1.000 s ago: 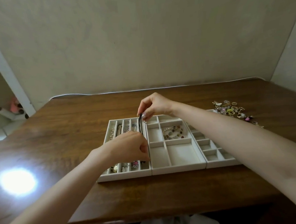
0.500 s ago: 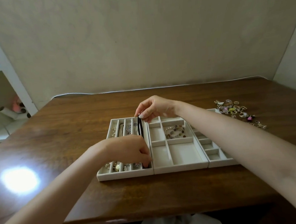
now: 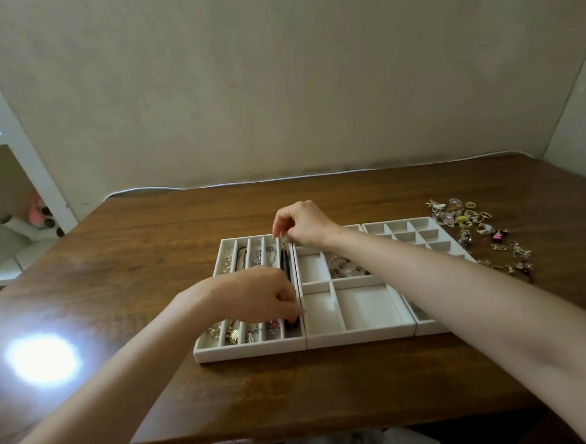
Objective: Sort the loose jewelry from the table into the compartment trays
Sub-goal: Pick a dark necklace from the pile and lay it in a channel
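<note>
Three pale compartment trays sit side by side on the wooden tabletop, edges touching. The left tray is cut into five long slots running near to far, and both hands are busy at its rightmost slot. A dark necklace lies stretched along that slot, right against the wall shared with the middle tray.

The right hand reaches in from the right over the middle tray, its fingers curled and pinching the far end of the necklace at the far rim of the slot. The left hand hangs over the near half of the left tray, fingers curled too, the tips pressed down into the same slot and gripping the necklace's near end.

The other four slots hold chains and small pieces, among them a gold flower charm and a pink piece at the near end. In the middle tray a beaded bracelet lies in a far compartment, partly behind the right forearm. The right tray is a grid of small squares. Beyond its far right corner the loose jewelry lies scattered on the wood, rings and charms trailing nearwards along the tray's right side.
</note>
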Action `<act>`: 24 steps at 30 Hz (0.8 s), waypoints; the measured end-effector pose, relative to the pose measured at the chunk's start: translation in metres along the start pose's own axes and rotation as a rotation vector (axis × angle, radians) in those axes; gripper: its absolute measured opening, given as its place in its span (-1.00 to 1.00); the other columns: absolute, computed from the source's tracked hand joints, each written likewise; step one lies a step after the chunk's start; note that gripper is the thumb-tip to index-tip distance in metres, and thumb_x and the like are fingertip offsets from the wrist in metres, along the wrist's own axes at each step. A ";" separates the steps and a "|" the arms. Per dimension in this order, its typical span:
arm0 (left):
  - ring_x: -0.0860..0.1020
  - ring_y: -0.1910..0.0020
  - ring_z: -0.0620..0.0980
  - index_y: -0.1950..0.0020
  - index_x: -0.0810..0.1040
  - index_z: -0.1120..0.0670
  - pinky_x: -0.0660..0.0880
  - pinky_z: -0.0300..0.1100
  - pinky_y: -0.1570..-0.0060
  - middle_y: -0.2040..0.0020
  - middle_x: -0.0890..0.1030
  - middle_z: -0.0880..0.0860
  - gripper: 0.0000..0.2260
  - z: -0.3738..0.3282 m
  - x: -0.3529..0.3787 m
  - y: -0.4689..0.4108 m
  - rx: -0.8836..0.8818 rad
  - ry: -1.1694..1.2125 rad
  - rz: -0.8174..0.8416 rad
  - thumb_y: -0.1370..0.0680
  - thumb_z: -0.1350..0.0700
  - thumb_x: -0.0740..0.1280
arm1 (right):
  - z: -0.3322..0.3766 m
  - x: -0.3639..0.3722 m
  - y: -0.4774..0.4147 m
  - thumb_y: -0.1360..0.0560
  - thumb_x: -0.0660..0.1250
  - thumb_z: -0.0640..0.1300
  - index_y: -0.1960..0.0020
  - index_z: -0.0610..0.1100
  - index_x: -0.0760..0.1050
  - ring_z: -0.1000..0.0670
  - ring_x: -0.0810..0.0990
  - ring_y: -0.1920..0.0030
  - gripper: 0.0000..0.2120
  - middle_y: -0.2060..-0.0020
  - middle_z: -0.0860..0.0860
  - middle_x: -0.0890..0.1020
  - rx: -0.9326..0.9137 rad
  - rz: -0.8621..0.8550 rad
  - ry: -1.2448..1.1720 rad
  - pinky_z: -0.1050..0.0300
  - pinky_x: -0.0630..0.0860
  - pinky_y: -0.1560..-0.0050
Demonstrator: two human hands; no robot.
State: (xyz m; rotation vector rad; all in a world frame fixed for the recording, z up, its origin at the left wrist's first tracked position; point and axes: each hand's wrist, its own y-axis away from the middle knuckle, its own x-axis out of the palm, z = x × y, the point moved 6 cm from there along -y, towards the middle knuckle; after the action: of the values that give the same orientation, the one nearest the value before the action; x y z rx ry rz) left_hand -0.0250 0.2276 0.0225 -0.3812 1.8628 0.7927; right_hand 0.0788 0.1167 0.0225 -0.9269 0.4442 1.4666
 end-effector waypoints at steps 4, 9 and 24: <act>0.57 0.06 0.05 -0.01 0.64 0.04 0.50 -0.12 0.03 0.06 0.60 0.01 -0.74 0.005 -0.008 0.002 -0.019 0.025 -0.090 -0.58 -0.06 0.22 | 0.007 0.002 0.000 -0.33 0.12 -0.46 0.13 -0.12 0.61 0.01 0.61 0.15 -0.62 0.25 -0.01 0.66 -0.052 -0.008 0.121 0.01 0.56 0.05; 0.49 0.28 -0.07 0.00 0.65 0.04 0.40 -0.27 0.28 0.19 0.57 -0.02 -0.74 0.014 -0.016 -0.002 -0.013 0.034 -0.176 -0.58 -0.06 0.23 | 0.003 -0.012 0.007 -0.29 0.11 -0.42 0.21 -0.10 0.55 0.12 0.61 0.19 -0.68 0.31 0.04 0.68 -0.009 0.003 0.060 0.05 0.54 0.00; 0.46 0.17 -0.13 -0.01 0.50 0.08 0.30 -0.38 0.27 0.16 0.50 -0.10 -0.92 0.004 -0.054 -0.038 -0.008 0.294 -0.709 -0.55 0.12 0.29 | -0.015 -0.060 0.040 -0.41 0.18 -0.40 0.09 -0.14 0.61 0.15 0.59 0.12 -0.71 0.18 0.04 0.66 -0.023 -0.104 -0.010 0.18 0.53 0.06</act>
State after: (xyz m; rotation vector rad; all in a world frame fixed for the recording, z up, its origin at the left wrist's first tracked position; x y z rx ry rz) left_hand 0.0232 0.1973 0.0568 -1.1338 1.7965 0.2638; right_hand 0.0380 0.0610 0.0488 -0.9469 0.3678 1.3839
